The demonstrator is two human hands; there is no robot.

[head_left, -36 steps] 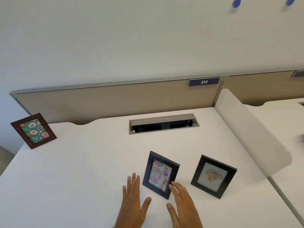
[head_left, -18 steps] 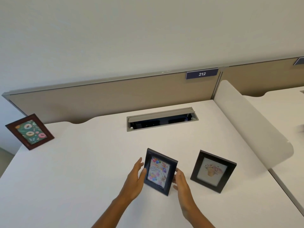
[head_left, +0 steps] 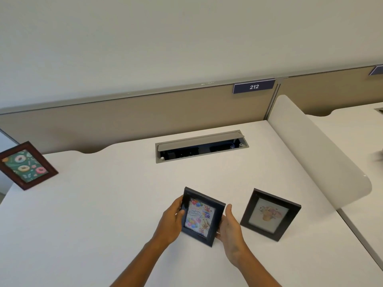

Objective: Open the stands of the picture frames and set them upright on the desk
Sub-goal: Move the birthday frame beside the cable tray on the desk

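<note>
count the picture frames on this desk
3. A brown frame with a doughnut picture stands at the far left edge. A black frame with a birthday picture is near the front, held between the left hand and right hand. A black frame with a flower picture stands just right of it.

Desk [head_left: 124,204]: smooth matt white top. Middle frame [head_left: 202,216]: glossy black moulding, glazed front w/ reflections. Right frame [head_left: 269,214]: black, semi-gloss, pale print under glazing. Left frame [head_left: 27,165]: dark red-brown wood look, slight sheen. Cable tray [head_left: 201,146]: grey matt flap, metal or plastic, cannot tell. Back panel [head_left: 124,121]: beige, matt, grey metal-look trim.
</note>
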